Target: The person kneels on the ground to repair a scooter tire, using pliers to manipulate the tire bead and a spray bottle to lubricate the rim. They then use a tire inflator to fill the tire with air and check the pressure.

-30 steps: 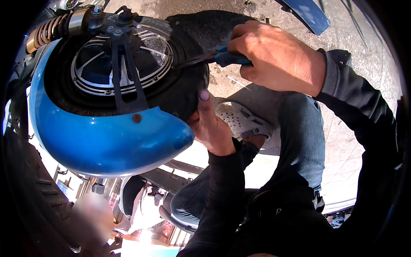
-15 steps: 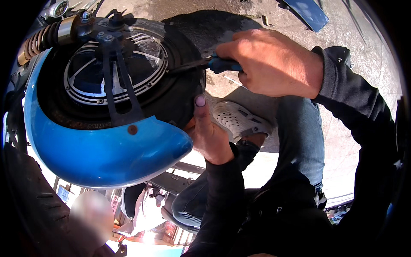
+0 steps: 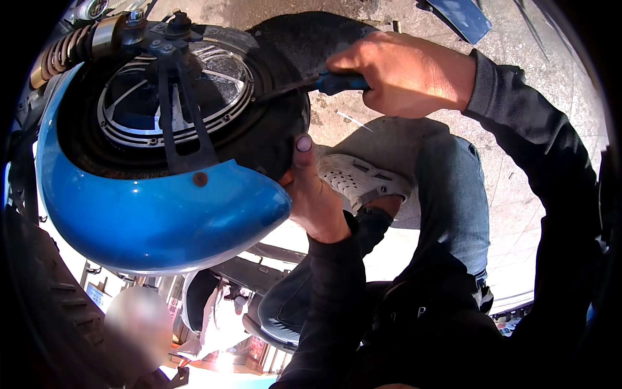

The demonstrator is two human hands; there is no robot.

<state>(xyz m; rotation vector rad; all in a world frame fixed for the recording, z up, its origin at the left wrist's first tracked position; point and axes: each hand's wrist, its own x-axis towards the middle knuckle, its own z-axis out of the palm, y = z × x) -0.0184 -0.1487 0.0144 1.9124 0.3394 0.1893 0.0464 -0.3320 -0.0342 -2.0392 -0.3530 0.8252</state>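
My right hand is closed around the blue and black handle of a screwdriver. Its dark shaft points left, and the tip meets the edge where the black tire joins the wheel hub. Lower down, my left hand grips the near right side of the tire; the thumb points up along it and the other fingers are hidden behind. A glossy blue fender curves round the wheel's near side. Across the hub lies a dark forked bracket.
A coil-spring shock absorber stands at the upper left. On the ground at the top right lies a blue panel. My foot in a pale clog is beside the wheel. Another person, partly blurred, shows at the lower left, near pale cloth.
My right hand has shifted slightly up, and the screwdriver with it stays at the tire's inner edge. The left hand keeps its hold on the tire, with little movement.
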